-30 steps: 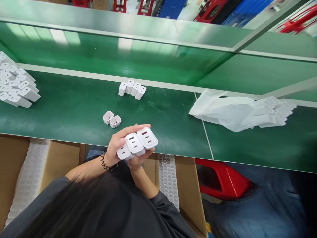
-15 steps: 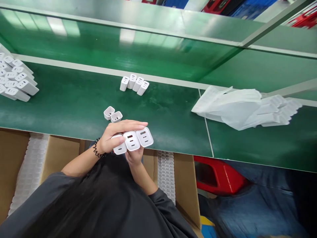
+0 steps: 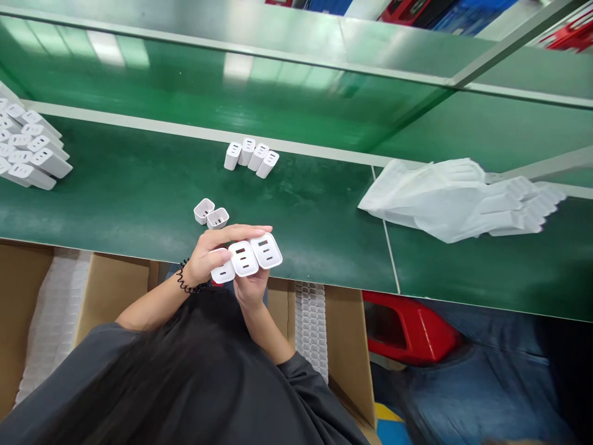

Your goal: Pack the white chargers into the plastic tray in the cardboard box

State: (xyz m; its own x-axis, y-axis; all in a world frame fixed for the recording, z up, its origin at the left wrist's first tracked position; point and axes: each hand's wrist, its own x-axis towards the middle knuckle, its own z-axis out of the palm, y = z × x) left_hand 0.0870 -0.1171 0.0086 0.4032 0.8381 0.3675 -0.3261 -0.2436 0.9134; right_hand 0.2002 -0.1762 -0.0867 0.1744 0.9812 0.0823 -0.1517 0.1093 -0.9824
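Note:
Three white charger housings (image 3: 244, 259) with port slots in their end faces sit side by side in a row between my hands. My left hand (image 3: 208, 250) is closed on them, its thumb over the leftmost face and its fingers along the far side. From below, my right hand (image 3: 251, 288) grips the same row; most of its fingers are hidden behind the housings. Just beyond my left hand, two open-ended white housings (image 3: 211, 214) stand on the green bench (image 3: 319, 213). Several more housings (image 3: 251, 158) stand in a row near the back ledge.
A large group of white housings (image 3: 32, 148) stands at the far left. White translucent bags (image 3: 426, 198) lie at the right. Below the bench edge are cardboard boxes (image 3: 113, 287) with clear trays (image 3: 311, 321), a red plastic object (image 3: 417, 330) and another person's jeans (image 3: 482, 383).
Both hands and the row of three housings have shifted slightly up and left, with the housings tilting a little. The housings on the bench have stayed put.

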